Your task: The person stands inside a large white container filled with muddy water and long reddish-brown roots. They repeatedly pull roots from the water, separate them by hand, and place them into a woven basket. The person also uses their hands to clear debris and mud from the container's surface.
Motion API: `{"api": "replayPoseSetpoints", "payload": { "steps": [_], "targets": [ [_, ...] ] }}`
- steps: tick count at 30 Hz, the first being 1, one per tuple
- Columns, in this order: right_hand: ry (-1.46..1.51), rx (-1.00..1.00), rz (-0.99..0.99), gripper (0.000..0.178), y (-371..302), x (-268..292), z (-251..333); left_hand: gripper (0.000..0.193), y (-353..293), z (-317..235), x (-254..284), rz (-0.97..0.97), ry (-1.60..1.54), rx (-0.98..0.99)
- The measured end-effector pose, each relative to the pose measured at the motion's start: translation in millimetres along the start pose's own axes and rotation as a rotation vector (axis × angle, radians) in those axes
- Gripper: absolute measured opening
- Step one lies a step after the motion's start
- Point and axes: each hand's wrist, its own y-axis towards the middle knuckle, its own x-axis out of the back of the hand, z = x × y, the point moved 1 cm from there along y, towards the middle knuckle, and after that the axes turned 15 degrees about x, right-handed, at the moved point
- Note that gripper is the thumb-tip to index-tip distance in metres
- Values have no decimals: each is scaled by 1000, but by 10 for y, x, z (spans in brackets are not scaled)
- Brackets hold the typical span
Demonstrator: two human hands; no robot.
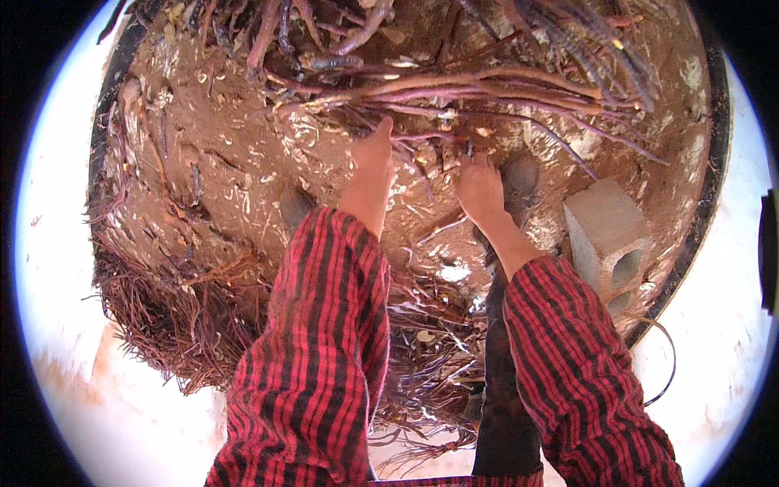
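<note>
Long purplish-brown roots lie in a loose bundle across the bare soil, just beyond both hands. My left hand is at the near edge of this bundle, its fingers pressed together. Whatever it grips is hidden. Farther right, my right hand is curled closed at soil level. A short dark end of a root shows at its fingertips. Thin root pieces lie between the two hands.
More thick roots are heaped at the far side. A hollow concrete block stands to the right of my right arm. A pile of fine, thin roots lies at the near left. Root scraps and pale chips dot the soil.
</note>
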Motion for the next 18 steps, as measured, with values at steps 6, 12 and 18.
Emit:
{"api": "replayPoseSetpoints", "payload": {
  "steps": [6, 12, 18],
  "targets": [
    [271, 28, -249, 13, -374, 390, 326, 17, -114, -172, -46, 22, -235, 188],
    [726, -249, -295, 13, -781, 840, 333, 23, -288, -471, 60, 407, -512, 221],
    [1356, -556, -561, 18, -832, 897, 90, 24, -909, -1122, -112, 637, -628, 146]
  ]
}}
